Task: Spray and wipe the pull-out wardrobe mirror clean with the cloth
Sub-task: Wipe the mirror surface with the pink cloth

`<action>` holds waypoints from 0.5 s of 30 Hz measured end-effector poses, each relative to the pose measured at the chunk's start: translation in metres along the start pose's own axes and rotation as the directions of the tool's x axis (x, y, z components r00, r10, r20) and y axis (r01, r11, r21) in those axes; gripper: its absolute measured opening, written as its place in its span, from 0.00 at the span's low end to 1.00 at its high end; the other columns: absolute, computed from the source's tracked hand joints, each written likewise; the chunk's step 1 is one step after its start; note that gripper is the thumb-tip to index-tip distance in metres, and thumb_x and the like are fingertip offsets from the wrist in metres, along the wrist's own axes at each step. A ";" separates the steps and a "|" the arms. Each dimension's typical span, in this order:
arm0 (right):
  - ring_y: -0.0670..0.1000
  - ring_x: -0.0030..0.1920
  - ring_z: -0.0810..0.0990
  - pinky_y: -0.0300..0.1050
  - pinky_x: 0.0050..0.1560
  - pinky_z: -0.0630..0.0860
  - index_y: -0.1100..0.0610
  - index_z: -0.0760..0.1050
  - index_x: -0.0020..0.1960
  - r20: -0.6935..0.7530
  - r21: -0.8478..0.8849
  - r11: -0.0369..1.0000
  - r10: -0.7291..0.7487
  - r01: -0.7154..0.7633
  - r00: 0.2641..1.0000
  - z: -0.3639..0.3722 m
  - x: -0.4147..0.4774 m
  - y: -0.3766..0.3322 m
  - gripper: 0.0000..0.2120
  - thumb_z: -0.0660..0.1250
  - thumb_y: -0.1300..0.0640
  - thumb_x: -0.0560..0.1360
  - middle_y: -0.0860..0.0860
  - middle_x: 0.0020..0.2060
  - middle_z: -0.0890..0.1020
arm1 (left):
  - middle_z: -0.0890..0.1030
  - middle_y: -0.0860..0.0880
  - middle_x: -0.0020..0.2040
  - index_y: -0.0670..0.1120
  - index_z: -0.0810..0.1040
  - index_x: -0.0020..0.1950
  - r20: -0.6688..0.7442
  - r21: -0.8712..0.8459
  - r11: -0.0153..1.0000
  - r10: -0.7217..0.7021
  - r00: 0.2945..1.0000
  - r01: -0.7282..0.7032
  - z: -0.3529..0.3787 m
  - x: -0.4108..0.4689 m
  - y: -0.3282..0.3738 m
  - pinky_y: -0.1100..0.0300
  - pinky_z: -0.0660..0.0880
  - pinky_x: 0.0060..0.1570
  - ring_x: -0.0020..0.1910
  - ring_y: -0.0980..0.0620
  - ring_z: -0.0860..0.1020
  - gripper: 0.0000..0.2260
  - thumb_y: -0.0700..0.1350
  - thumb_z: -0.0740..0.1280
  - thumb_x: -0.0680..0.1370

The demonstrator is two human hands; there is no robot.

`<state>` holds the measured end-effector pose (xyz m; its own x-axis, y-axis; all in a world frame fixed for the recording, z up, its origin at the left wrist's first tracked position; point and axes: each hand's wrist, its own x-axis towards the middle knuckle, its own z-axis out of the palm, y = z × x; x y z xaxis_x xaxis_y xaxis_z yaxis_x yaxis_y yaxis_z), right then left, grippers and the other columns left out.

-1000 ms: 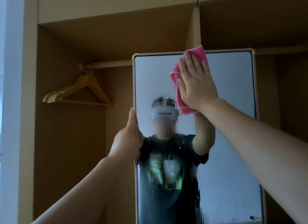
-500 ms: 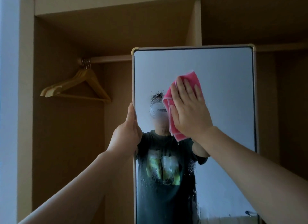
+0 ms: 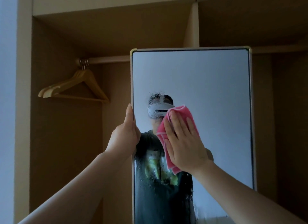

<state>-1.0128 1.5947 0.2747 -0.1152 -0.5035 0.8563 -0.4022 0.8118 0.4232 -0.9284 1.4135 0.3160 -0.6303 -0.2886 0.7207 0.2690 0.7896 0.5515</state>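
The tall pull-out mirror [image 3: 216,83] stands upright in front of the open wardrobe, with a pale frame and brass corners. My left hand [image 3: 125,133] grips its left edge at mid height. My right hand [image 3: 184,140] lies flat on a folded pink cloth [image 3: 168,158] and presses it against the glass left of centre. Spray droplets [image 3: 155,97] cling to the glass above the cloth and lower down. No spray bottle is in view.
Several wooden hangers [image 3: 75,88] hang from the rail [image 3: 106,59] in the left compartment. A vertical divider [image 3: 193,25] splits the wardrobe behind the mirror. The wardrobe's pale side panel [image 3: 23,107] runs down the left.
My right hand has slid the pink cloth down from the mirror's top edge to the middle of the glass. The left hand has kept its grip on the frame.
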 end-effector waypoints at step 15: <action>0.58 0.77 0.53 0.58 0.76 0.49 0.60 0.52 0.77 -0.001 -0.038 0.997 -0.071 0.071 0.997 -0.004 0.020 0.003 0.27 0.43 0.49 0.82 0.57 0.77 0.57 | 0.80 0.37 0.55 0.56 0.43 0.78 0.031 0.070 0.996 0.047 0.998 -0.049 0.000 0.001 -0.003 0.52 0.77 0.46 0.41 0.48 0.74 0.30 0.42 0.55 0.82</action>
<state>-1.0128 1.5881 0.2940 -0.0851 -0.5593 0.8246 -0.3745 0.7849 0.4937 -0.9301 1.4113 0.3153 -0.6389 -0.2346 0.7326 0.2480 0.8387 0.4848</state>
